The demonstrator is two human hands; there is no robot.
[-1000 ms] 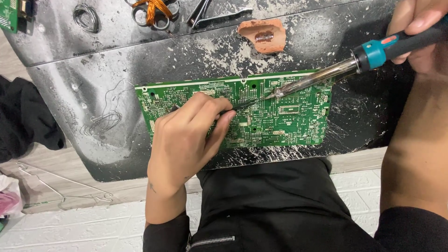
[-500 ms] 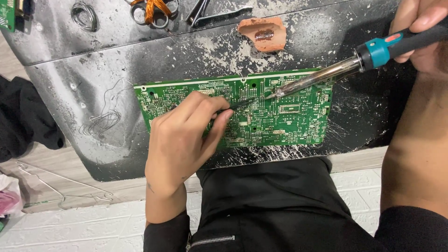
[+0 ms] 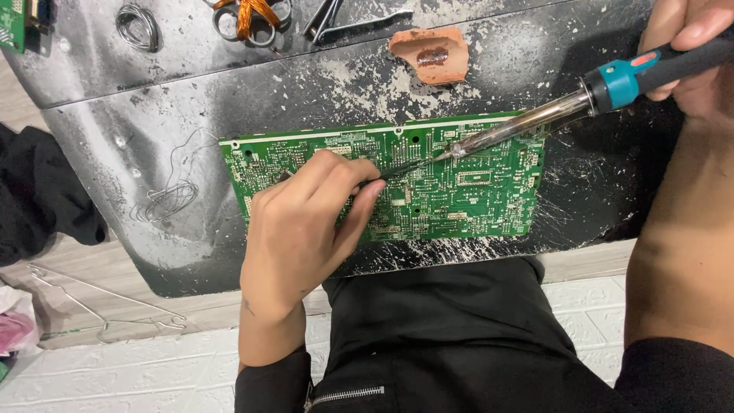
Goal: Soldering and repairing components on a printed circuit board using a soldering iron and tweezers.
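A green circuit board lies flat on a scratched black work plate. My left hand rests on the board's left half and pinches a thin dark tool, probably tweezers, whose tip points right. My right hand, at the top right corner, grips a soldering iron with a black and teal handle. Its metal tip comes down at a slant onto the board's upper middle, close to the tip of the thin tool.
A chipped orange block lies behind the board. Scissors with orange handles, pliers and a wire coil sit along the back edge. Loose thin wire lies left of the board. A dark cloth is at far left.
None of note: both hands, the iron and the board stay almost where they were, with only a tiny shift of the iron.
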